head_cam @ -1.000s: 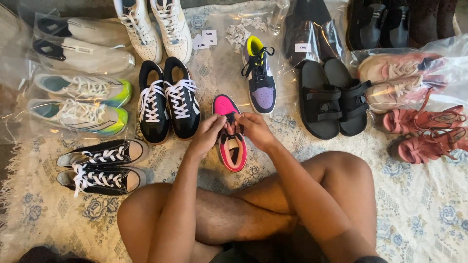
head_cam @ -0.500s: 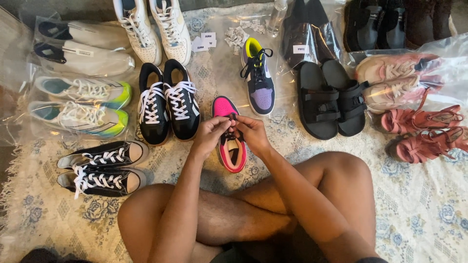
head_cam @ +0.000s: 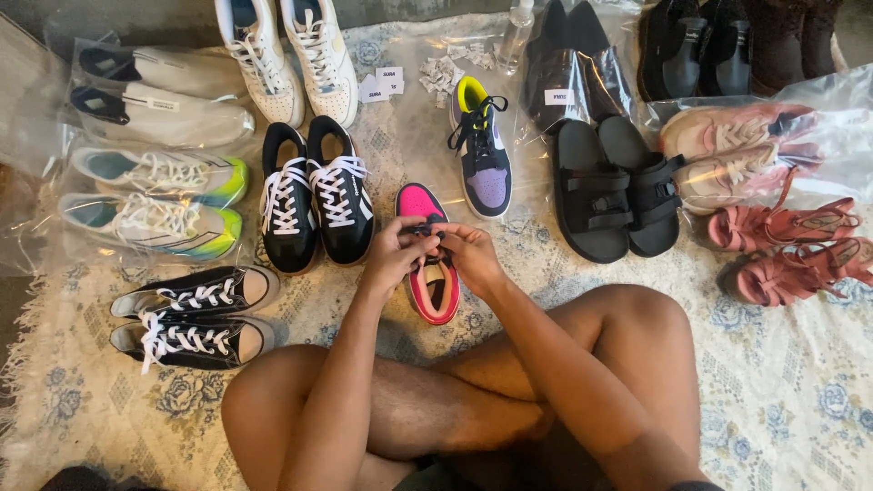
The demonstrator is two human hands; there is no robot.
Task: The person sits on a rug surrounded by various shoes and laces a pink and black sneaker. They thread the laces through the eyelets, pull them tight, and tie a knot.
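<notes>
We sit cross-legged on a patterned rug (head_cam: pixel 782 400) with a pink sneaker (head_cam: pixel 429 264) lying just in front of our knees, toe pointing away. Our left hand (head_cam: pixel 396 256) and right hand (head_cam: pixel 471 256) meet over its middle, fingers pinched on the dark laces (head_cam: pixel 427 232). Just left of it stands a pair of black sneakers with white laces (head_cam: pixel 314 195); beyond it lies a purple and yellow sneaker (head_cam: pixel 482 150), and to the right a pair of black sandals (head_cam: pixel 618 186).
</notes>
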